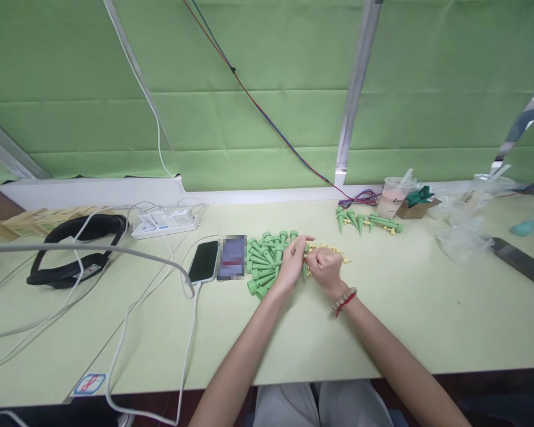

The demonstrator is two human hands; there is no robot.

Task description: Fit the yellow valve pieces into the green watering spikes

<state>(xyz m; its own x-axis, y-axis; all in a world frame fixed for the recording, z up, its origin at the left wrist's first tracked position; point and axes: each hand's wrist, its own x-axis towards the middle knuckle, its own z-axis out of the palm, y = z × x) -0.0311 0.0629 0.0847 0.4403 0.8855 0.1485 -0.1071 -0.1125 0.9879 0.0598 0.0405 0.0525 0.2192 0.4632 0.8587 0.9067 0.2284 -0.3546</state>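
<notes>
Close together over the table, my two hands meet at one green plastic spike (305, 273), whose pointed end shows below them. My left hand (293, 261) is curled around the spike's upper part, which its fingers hide. My right hand (324, 265) is closed in a fist against it; what its fingers hold is hidden. Beside my left hand lies a pile of green spikes (262, 267) with wide round caps. Small yellow plastic pieces (338, 251) are scattered behind my right hand. Farther back, several green spikes with yellow pieces on them (360, 220) lie in a group.
To the left are two phones (204, 262) (232, 257), a power strip (165, 223), a black headband-like device (78, 273) and loose white cables. On the right stand a drink cup (392, 198), a small cardboard box (416, 209), plastic bags (463, 237) and a dark phone-like object (523, 261).
</notes>
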